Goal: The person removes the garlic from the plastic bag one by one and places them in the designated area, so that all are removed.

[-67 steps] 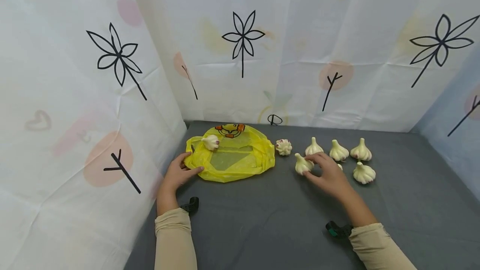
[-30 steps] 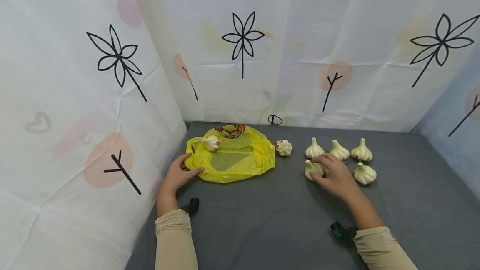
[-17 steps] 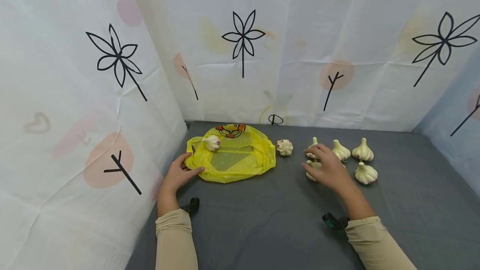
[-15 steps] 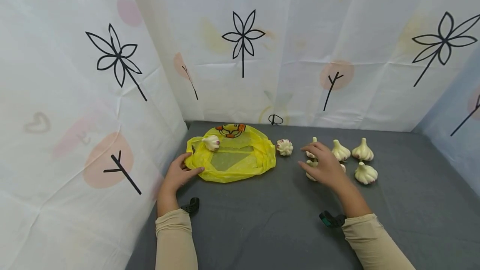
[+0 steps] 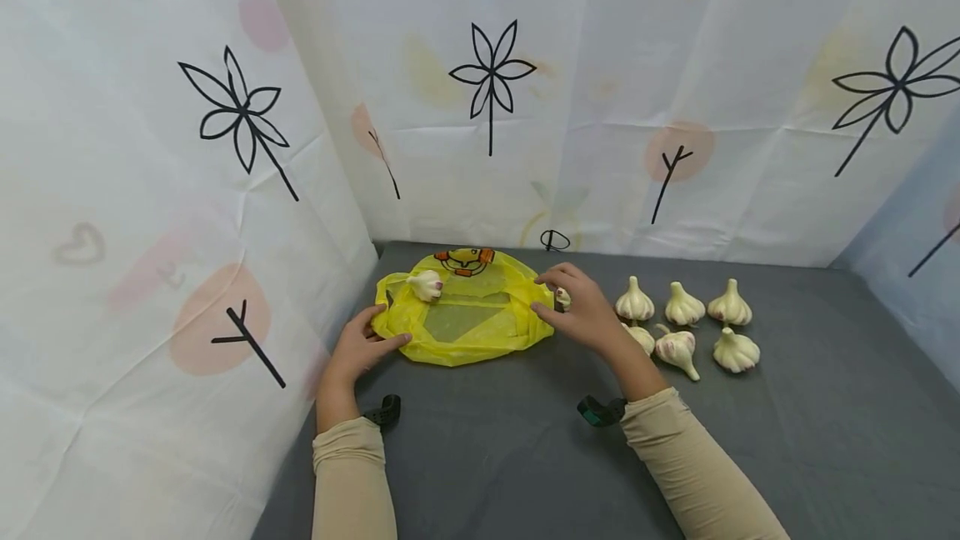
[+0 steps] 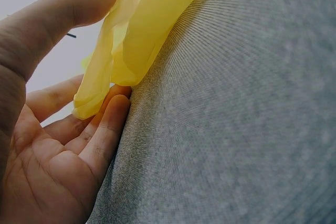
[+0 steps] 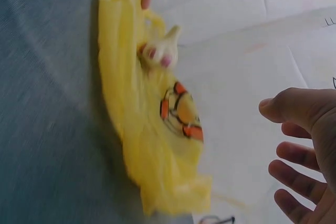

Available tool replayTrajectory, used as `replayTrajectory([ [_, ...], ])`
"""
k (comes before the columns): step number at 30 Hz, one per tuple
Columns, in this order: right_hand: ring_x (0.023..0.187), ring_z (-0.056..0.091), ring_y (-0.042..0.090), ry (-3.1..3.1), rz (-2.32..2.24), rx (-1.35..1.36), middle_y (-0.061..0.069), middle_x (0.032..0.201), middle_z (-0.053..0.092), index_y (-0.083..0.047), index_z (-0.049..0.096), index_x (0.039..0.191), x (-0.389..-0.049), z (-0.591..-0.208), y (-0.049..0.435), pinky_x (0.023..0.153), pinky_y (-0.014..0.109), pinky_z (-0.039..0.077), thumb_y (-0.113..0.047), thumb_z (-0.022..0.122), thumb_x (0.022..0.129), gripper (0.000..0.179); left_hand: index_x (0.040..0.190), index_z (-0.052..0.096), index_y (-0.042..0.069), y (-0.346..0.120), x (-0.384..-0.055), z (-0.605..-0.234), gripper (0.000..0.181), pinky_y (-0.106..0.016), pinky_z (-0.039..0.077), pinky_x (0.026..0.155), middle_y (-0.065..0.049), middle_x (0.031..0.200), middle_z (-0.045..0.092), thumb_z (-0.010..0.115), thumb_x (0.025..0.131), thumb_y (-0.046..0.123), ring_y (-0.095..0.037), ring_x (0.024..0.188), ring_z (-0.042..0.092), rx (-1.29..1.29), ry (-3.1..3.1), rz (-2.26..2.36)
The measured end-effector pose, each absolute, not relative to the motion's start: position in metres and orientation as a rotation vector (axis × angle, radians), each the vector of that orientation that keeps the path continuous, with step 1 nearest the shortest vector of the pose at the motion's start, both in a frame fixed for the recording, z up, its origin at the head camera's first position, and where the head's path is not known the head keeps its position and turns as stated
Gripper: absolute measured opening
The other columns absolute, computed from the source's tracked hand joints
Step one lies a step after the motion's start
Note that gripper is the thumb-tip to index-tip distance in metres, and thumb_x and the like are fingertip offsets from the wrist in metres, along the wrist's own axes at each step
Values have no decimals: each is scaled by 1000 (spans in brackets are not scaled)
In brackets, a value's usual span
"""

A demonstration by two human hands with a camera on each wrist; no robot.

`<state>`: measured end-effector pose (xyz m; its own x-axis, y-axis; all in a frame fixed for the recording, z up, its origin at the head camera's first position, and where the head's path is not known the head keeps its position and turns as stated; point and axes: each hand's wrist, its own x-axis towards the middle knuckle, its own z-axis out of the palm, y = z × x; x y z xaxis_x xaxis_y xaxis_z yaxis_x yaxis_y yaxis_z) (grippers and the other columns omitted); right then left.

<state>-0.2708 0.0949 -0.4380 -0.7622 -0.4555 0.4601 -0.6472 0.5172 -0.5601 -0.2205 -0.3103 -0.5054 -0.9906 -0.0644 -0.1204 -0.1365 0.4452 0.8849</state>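
A yellow plastic bag (image 5: 457,352) lies with its mouth spread on the dark grey cloth. One garlic bulb (image 5: 426,285) is inside its left end, pink root end showing. At that end my left hand (image 5: 358,352) touches the rim, thumb and fingers apart; the left wrist view has the bag's edge (image 6: 139,40) between them. My right hand (image 5: 581,311) hovers by the bag's right end, holding nothing, thumb and fingers spread. Behind it a second garlic bulb (image 5: 562,299) is partly hidden. The right wrist view shows the bag (image 7: 113,77) and spread fingers (image 7: 296,177).
Several garlic bulbs stand in two rows on the right, among them a back bulb (image 5: 684,305), a tipped front bulb (image 5: 677,350) and a rightmost front bulb (image 5: 736,350). Patterned white cloth (image 5: 585,148) walls the back and sides.
The right hand has set a garlic bulb down at the front left of the group, let go, and moved left to the bag's right end. The left hand has stayed put.
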Motion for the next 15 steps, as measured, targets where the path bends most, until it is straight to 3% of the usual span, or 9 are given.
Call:
replayTrajectory([
  [6,116,63,40,-2535,1208,942,15,125,66,-7,73,124,-284,-436,61,101,59,53,-17,82,95,32,167,33,8,-310,-221,-507,95,-54,46,118,-23,169,34,85,93,37,-41,148,48,-168,2608,1629],
  [15,120,63,34,-2631,1248,965,10,128,66,-11,71,130,-300,-443,14,103,53,54,-22,80,97,36,167,33,8,-311,-221,-507,94,-54,46,118,-24,168,35,84,93,37,-42,148,49,-165,2613,1623],
])
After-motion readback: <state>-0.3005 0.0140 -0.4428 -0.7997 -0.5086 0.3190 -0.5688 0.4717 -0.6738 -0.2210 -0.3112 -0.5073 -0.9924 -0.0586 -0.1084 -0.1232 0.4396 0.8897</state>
